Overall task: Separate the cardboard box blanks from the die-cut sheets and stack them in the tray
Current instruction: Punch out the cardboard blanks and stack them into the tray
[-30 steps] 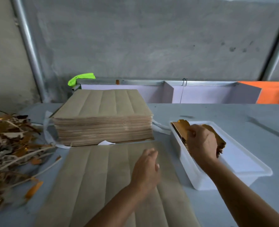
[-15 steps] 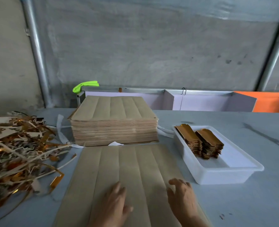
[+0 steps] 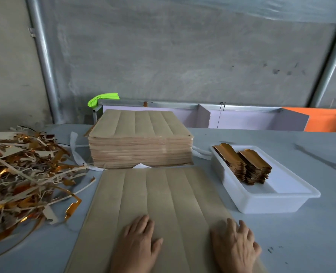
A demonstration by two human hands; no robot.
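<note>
left hand [image 3: 137, 245] flat, holding nothing | right hand [image 3: 235, 247] flat | both on flat tan die-cut cardboard sheet [image 3: 163, 203] | light, bendy; grip near edge

Packaging workshop: stacked die-cut sheets [image 3: 140, 143], trimming scrap [image 3: 25, 174], concrete wall [image 3: 182, 56].
</note>
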